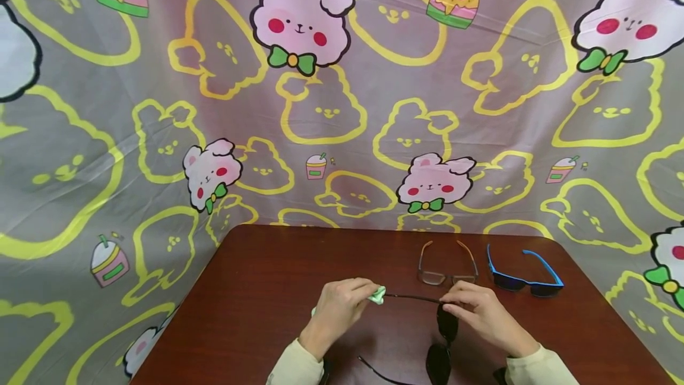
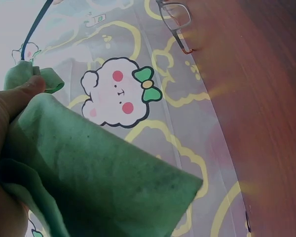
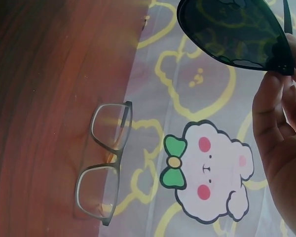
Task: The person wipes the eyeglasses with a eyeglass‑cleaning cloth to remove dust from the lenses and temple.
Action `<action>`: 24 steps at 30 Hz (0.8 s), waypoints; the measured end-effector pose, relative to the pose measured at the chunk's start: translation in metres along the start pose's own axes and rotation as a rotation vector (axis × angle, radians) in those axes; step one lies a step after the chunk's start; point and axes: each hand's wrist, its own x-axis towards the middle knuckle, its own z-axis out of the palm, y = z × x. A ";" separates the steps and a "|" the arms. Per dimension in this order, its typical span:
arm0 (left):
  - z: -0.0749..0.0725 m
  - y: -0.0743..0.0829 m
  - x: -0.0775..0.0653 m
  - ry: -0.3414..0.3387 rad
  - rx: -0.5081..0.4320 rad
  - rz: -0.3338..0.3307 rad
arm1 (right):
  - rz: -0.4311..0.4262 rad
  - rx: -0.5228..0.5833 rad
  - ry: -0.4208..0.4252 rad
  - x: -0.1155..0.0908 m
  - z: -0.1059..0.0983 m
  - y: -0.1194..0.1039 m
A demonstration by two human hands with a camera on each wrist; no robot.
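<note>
Black sunglasses (image 1: 447,322) with dark lenses hang over the front of the table, their temples stretched to the left. My right hand (image 1: 479,312) pinches them at the hinge corner of one lens, also seen in the right wrist view, where the dark lens (image 3: 232,29) fills the top. With a green cloth (image 1: 377,295), my left hand (image 1: 342,308) grips the end of the upper temple. In the left wrist view the cloth (image 2: 98,168) is wrapped on the temple tip, and a wide flap hangs below the thumb.
Behind the right hand, clear-lens glasses (image 1: 435,278) with brown temples lie on the brown table (image 1: 299,254). To their right lie blue-framed sunglasses (image 1: 526,284). A grey patterned cloth (image 1: 342,106) hangs behind and beside the table.
</note>
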 end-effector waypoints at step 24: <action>-0.008 -0.013 -0.015 -0.029 0.021 -0.180 | 0.092 -0.110 0.033 -0.024 -0.006 0.044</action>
